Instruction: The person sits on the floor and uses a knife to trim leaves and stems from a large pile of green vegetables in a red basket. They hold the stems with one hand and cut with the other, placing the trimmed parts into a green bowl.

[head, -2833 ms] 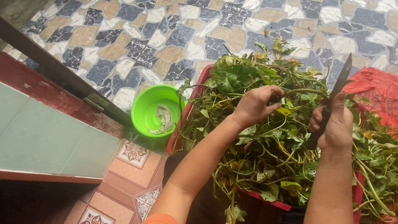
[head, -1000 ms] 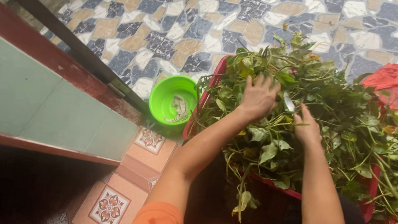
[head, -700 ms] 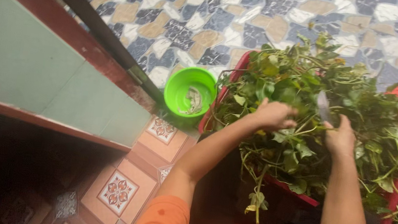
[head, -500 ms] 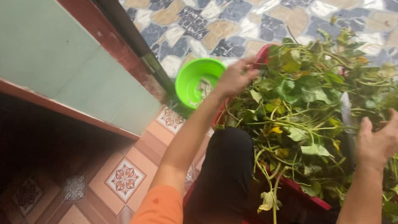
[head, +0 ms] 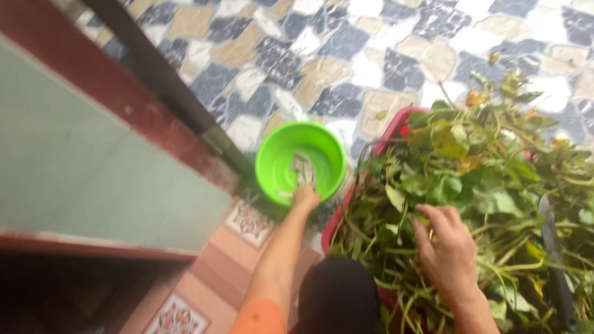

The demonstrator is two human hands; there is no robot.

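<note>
The left hand (head: 305, 194) reached into the green bowl (head: 301, 161), its grip unclear; the right hand (head: 445, 249) rested open-fingered on the leafy stems (head: 490, 191) beneath it.

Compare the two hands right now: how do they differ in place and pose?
The left hand reaches out into the green bowl, arm stretched straight; the right hand lies spread on the leafy greens in the red basket, much nearer the body. Both are bare, and neither holds the knife.
</note>
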